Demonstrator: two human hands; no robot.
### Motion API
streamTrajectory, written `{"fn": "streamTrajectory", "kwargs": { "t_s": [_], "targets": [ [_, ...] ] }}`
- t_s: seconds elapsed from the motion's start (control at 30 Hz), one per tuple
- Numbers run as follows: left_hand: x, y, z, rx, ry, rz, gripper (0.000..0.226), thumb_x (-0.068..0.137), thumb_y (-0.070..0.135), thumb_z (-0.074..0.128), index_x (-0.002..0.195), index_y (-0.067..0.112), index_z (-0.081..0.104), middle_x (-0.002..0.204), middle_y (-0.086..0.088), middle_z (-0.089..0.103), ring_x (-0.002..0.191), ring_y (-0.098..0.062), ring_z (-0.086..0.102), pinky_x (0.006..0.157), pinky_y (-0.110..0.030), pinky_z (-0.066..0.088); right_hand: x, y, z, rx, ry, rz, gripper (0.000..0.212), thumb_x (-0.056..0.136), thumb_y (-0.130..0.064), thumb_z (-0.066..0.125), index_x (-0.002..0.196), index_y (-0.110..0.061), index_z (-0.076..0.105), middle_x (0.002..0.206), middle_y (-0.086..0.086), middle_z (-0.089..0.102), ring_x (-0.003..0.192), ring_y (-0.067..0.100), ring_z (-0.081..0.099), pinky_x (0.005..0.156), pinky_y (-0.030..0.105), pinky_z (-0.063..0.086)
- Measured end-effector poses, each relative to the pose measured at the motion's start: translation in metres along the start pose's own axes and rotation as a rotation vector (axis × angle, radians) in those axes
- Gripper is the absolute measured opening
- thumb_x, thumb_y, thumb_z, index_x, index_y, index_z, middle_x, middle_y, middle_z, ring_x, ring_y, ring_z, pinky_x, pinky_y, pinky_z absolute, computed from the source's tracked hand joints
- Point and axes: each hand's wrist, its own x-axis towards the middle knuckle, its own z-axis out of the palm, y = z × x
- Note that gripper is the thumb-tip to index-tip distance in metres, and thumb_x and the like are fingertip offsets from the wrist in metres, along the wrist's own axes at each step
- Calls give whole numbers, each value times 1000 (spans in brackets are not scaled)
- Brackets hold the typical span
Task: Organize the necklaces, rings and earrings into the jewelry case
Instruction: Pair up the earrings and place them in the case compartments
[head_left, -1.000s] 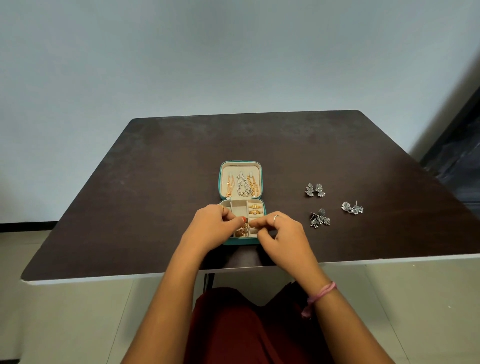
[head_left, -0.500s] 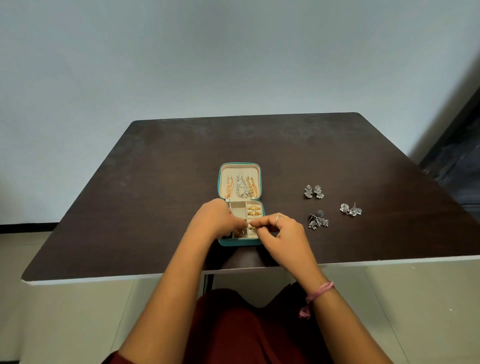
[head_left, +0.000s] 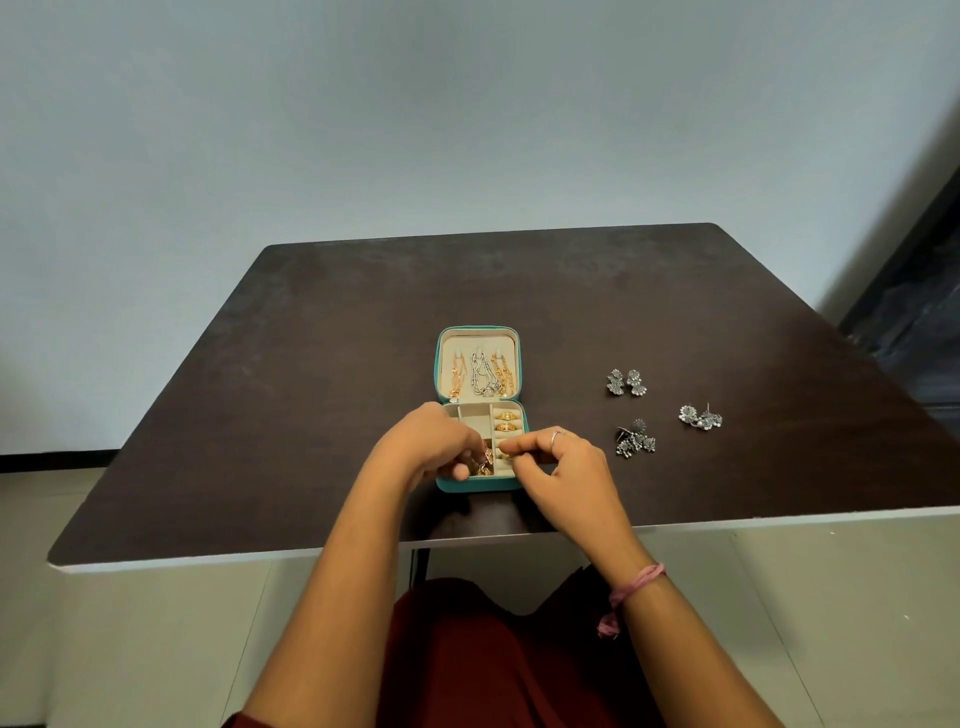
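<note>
Then the left hand (head_left: 423, 447) lay curled over the near left corner of the open jewelry case (head_left: 480, 410), knuckles up, its fingertips pinching small gold earrings (head_left: 484, 464) over the near compartment. Just right of it, the right hand (head_left: 558, 467) reached in from the case's right side, thumb and forefinger pinched together over the ring slots; whether they held anything could not be told. Beyond both hands, gold rings (head_left: 507, 421) sat in the slots and necklaces (head_left: 483, 375) hung in the lid. Well right of the right hand, three pairs of silver earrings (head_left: 636, 445) lay on the dark table (head_left: 311, 389). Compared with half a second before, the left hand had drawn back toward the case's near edge, uncovering the far compartments.
</note>
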Motion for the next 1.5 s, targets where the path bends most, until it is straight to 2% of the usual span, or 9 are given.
{"fn": "streamTrajectory", "kwargs": {
  "t_s": [0.07,0.27,0.47,0.7,0.83,1.0,1.2,1.37,1.5],
  "targets": [
    [-2,-1,-1,-37,-14,-17,22,87,16,61,67,10,56,42,2,53,28,-3,41,37,-16,29,0,0,0,-4,4,-4,21,86,-9,59,93,-21,74,96,-8,65,59,-20,50,62,4,40],
    [-9,-3,0,-128,-2,-33,29,89,16,60,61,11,54,36,4,49,25,-3,38,34,-14,26,-1,0,1,-6,11,-10,20,87,-8,59,93,-20,74,95,-8,63,59,-22,48,59,3,38],
    [-8,-9,3,-354,30,-35,25,86,17,63,63,11,58,48,3,50,31,-2,38,35,-13,24,-1,0,2,7,21,-8,21,87,-7,58,91,-20,74,96,-7,63,58,-16,51,59,3,39],
    [-8,-12,5,-293,7,-60,14,85,16,63,74,8,65,45,3,49,34,-4,37,37,-16,25,-2,-1,2,10,32,-13,20,86,-7,59,92,-18,74,93,-7,63,62,-19,51,61,4,40],
    [-9,-11,3,-191,17,-53,27,85,16,64,59,12,57,40,4,49,30,-3,39,39,-16,28,-2,0,2,10,28,-4,19,87,-9,59,91,-21,74,93,-10,62,64,-11,54,61,4,40],
    [-8,-11,1,-114,46,-57,19,83,19,66,65,12,61,41,5,52,29,-3,41,40,-16,32,-1,1,3,22,24,3,20,87,-9,59,90,-23,73,98,-8,63,81,-3,57,64,3,42],
    [-5,-15,3,-115,75,-37,26,87,28,66,65,13,62,46,4,57,33,-3,45,46,-18,38,-2,1,4,-24,23,-54,20,87,-7,57,93,-18,73,99,-5,63,84,-3,57,67,0,39],
    [2,-19,9,-124,84,-30,25,85,31,67,69,12,67,60,-3,65,51,-10,51,71,-29,50,-2,2,7,-123,10,-113,22,87,-8,56,97,-17,73,101,-1,63,95,8,59,72,-2,36],
    [1,-20,6,-108,124,7,29,86,31,65,63,13,64,49,1,60,42,-8,47,57,-25,43,-3,1,7,-175,-29,-136,24,91,-11,54,102,-18,74,103,-2,56,94,2,50,71,-5,33]
  ]
}}
